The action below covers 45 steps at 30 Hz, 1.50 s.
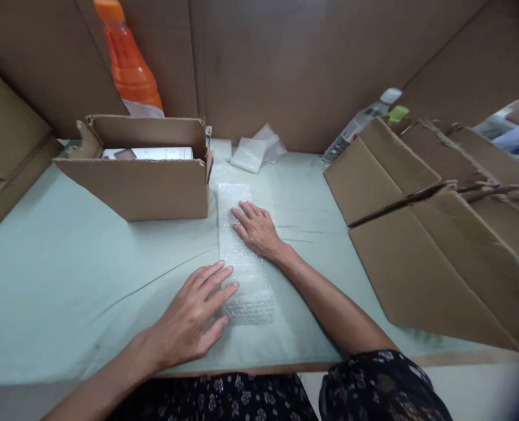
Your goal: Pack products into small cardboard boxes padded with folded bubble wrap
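Bubble wrap [242, 258] lies spread, nothing visibly wrapped. Right hand [258, 230] rests on it, left hand [193, 313] perhaps touching its edge; both loose, empty.

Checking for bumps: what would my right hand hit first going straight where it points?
Beyond the bubble wrap beneath it, the right hand would probably meet the open box, near its right end, though depth is unclear.

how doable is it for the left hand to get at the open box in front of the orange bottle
Probably yes: only cloth shows between the left hand and the open box; the bubble wrap lies aside.
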Available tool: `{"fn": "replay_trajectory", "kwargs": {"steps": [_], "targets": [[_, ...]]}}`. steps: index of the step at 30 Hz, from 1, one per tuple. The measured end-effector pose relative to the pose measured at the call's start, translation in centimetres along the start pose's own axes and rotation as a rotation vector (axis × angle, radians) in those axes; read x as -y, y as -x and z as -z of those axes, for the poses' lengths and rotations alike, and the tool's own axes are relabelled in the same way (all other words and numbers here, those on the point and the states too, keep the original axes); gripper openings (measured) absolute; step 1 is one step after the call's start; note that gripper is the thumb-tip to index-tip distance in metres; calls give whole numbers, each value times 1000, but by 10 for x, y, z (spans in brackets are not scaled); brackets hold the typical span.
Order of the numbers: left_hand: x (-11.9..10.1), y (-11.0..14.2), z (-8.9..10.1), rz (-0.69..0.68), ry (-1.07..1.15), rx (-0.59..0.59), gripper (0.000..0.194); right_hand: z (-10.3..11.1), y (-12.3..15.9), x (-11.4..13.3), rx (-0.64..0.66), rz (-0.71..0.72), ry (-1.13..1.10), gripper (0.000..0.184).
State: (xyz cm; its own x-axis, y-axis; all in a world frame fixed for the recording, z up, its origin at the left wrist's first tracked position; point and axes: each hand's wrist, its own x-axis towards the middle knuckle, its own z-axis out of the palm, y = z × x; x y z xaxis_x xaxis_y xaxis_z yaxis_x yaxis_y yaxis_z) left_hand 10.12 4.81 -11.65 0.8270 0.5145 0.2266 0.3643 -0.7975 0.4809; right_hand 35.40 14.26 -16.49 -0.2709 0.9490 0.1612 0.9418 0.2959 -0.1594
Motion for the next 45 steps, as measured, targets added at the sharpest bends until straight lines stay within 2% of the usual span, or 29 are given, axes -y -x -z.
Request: {"fn": "replay_trajectory", "kwargs": {"steps": [3, 5, 9, 13, 15, 17, 19, 21, 23, 25, 30, 32, 33, 35, 37, 39, 42, 45], "targets": [[2, -7, -14, 7, 41, 176, 50, 2, 1, -5, 27, -8, -71, 45], [4, -6, -19, 22, 68, 224, 45, 9, 8, -11, 19, -24, -144, 44], [8, -1, -20, 66, 190, 198, 47, 38, 58, -22, -49, -7, -225, 43], [12, 0, -24, 117, 282, 122, 54, 65, 128, -9, 105, 146, -210, 47], [16, 0, -27, 138, 303, 109, 56, 65, 153, 7, 144, 209, -211, 45], [19, 0, -27, 151, 314, 119, 58, 56, 166, 25, 108, 238, -242, 39], [20, 1, -22, 152, 316, 132, 63, 45, 168, 39, 2, 212, -318, 28], [17, 1, -13, 154, 323, 137, 70, 37, 162, 46, -115, 111, -422, 17], [12, 0, -6, 188, 350, 131, 75, 35, 155, 47, -181, -25, -515, 19], [5, -3, -4, 256, 386, 99, 73, 34, 150, 45, -184, -130, -560, 23], [4, -22, -23, 413, 332, -82, 45, 31, 148, 39, -200, -183, -476, 16], [10, -30, -32, 417, 254, -100, 43, 34, 153, 38, -267, -223, -387, 27], [13, -33, -34, 409, 209, -95, 44, 36, 156, 37, -308, -225, -342, 35], [18, -37, -37, 386, 120, -76, 46, 44, 162, 38, -350, -138, -275, 43], [21, -39, -38, 357, 56, -64, 47, 49, 163, 40, -288, 15, -232, 40], [21, -39, -36, 328, 15, -101, 47, 50, 160, 42, -169, 112, -188, 34], [14, -34, -32, 273, 8, -218, 48, 43, 151, 42, -104, 139, -170, 27], [5, -24, -31, 180, 29, -219, 52, 37, 144, 39, -129, 139, -261, 27]]}}
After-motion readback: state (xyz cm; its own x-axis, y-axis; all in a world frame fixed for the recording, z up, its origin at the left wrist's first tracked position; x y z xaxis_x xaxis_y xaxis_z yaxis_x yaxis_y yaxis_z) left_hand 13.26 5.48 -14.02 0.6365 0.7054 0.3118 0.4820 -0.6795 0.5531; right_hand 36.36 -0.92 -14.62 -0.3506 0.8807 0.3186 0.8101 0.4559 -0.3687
